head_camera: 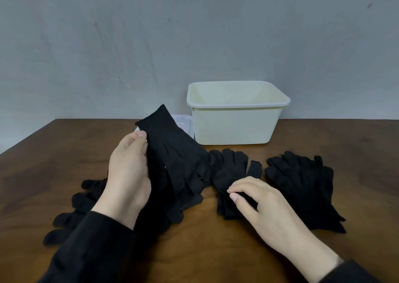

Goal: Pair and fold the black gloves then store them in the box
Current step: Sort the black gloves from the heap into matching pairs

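Observation:
My left hand (pixel 129 170) holds a black glove (pixel 172 153) up by its cuff end, cuff pointing away, fingers hanging toward the table. My right hand (pixel 259 205) pinches the cuff of a second black glove (pixel 231 172) lying flat on the table, fingers pointing away. A pile of black gloves (pixel 86 209) lies under my left arm. Another stack of black gloves (pixel 302 183) lies at the right. The cream plastic box (pixel 235 123) stands open at the back of the table, nothing visible in it.
A white lid (pixel 183 123) lies flat left of the box, partly hidden by the raised glove. The brown wooden table (pixel 216 250) ends at a grey wall behind; its left edge runs diagonally at the far left.

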The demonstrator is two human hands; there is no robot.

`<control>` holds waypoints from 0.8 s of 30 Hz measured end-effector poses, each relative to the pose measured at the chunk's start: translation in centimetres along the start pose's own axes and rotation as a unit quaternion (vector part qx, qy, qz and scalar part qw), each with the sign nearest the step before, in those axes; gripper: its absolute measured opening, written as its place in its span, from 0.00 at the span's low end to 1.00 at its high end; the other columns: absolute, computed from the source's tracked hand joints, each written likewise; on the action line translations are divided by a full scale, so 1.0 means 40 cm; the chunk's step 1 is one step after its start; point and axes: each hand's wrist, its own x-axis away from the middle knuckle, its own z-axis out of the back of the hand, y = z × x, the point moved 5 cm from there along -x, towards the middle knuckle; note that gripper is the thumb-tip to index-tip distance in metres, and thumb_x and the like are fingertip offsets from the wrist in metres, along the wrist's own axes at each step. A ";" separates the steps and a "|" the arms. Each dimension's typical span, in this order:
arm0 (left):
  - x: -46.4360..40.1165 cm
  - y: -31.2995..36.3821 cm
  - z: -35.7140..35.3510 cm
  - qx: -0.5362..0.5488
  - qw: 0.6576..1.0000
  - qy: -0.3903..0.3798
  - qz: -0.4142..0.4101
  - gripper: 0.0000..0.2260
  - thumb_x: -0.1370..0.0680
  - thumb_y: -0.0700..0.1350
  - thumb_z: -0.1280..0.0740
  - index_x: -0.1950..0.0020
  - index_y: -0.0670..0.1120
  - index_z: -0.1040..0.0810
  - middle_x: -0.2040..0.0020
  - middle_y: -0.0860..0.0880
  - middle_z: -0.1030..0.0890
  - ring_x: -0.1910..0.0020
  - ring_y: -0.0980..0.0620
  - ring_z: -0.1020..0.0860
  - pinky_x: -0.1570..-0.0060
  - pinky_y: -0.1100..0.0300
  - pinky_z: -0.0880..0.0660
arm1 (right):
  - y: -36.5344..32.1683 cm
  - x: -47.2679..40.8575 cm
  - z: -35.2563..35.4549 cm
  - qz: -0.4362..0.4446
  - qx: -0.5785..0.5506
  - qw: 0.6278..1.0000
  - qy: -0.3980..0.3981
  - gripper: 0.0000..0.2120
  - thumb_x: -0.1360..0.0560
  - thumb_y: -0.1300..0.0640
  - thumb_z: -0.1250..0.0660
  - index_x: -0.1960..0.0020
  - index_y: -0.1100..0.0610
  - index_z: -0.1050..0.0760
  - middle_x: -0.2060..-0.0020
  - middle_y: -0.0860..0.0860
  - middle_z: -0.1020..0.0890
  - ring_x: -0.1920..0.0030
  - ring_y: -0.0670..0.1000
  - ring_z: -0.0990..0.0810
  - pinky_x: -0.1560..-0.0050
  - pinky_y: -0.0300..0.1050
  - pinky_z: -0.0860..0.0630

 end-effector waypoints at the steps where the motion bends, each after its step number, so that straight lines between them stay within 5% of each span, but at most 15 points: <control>1: 0.005 0.003 -0.002 -0.017 1.000 -0.005 -0.012 0.06 0.17 0.44 0.39 0.47 0.46 0.22 0.53 0.46 0.18 0.52 0.49 0.19 0.46 0.52 0.22 | -0.009 0.001 0.010 0.001 -0.009 1.000 0.018 0.09 0.20 0.47 0.38 0.43 0.42 0.21 0.47 0.34 0.22 0.39 0.38 0.26 0.39 0.37 0.28; 5: 0.041 0.018 -0.027 -0.192 0.975 -0.056 -0.097 0.06 0.19 0.49 0.38 0.53 0.53 0.22 0.60 0.41 0.23 0.58 0.44 0.23 0.52 0.48 0.24 | -0.069 0.007 0.068 0.019 -0.045 0.994 0.100 0.16 0.22 0.44 0.38 0.35 0.40 0.26 0.40 0.31 0.26 0.35 0.38 0.29 0.35 0.39 0.28; 10: 0.112 0.023 -0.093 -0.338 0.907 -0.181 -0.175 0.04 0.19 0.51 0.40 0.52 0.57 0.27 0.72 0.40 0.31 0.73 0.46 0.34 0.71 0.53 0.35 | -0.158 -0.045 0.118 0.030 -0.045 0.996 0.070 0.30 0.25 0.41 0.35 0.26 0.34 0.43 0.34 0.27 0.35 0.38 0.30 0.33 0.44 0.22 0.33; 12: 0.134 0.017 -0.105 -0.369 0.879 -0.223 -0.203 0.03 0.19 0.51 0.40 0.52 0.58 0.28 0.75 0.47 0.32 0.76 0.52 0.36 0.74 0.60 0.38 | -0.184 -0.072 0.127 0.053 -0.008 0.996 0.072 0.26 0.24 0.43 0.35 0.28 0.37 0.37 0.38 0.30 0.29 0.41 0.32 0.30 0.42 0.27 0.32; 15: 0.153 0.008 -0.119 -0.395 0.854 -0.262 -0.216 0.06 0.18 0.46 0.40 0.52 0.57 0.28 0.78 0.59 0.30 0.78 0.62 0.32 0.76 0.72 0.39 | -0.224 -0.096 0.134 0.079 0.016 0.995 0.062 0.09 0.22 0.48 0.34 0.43 0.44 0.21 0.53 0.38 0.19 0.49 0.39 0.23 0.50 0.38 0.26; 21: 0.128 0.000 -0.098 -0.387 0.871 -0.234 -0.191 0.04 0.20 0.50 0.37 0.47 0.60 0.28 0.69 0.58 0.20 0.67 0.62 0.22 0.69 0.70 0.30 | -0.216 -0.125 0.214 0.017 -0.061 0.993 0.099 0.03 0.24 0.50 0.32 0.53 0.47 0.20 0.60 0.38 0.16 0.58 0.38 0.18 0.57 0.37 0.24; 24: 0.104 -0.008 -0.081 -0.410 0.869 -0.184 -0.207 0.03 0.19 0.52 0.39 0.50 0.61 0.27 0.65 0.55 0.20 0.65 0.58 0.21 0.66 0.66 0.27 | -0.198 -0.147 0.301 -0.023 -0.090 0.988 0.124 0.03 0.24 0.52 0.32 0.56 0.48 0.22 0.62 0.38 0.16 0.74 0.45 0.18 0.67 0.33 0.27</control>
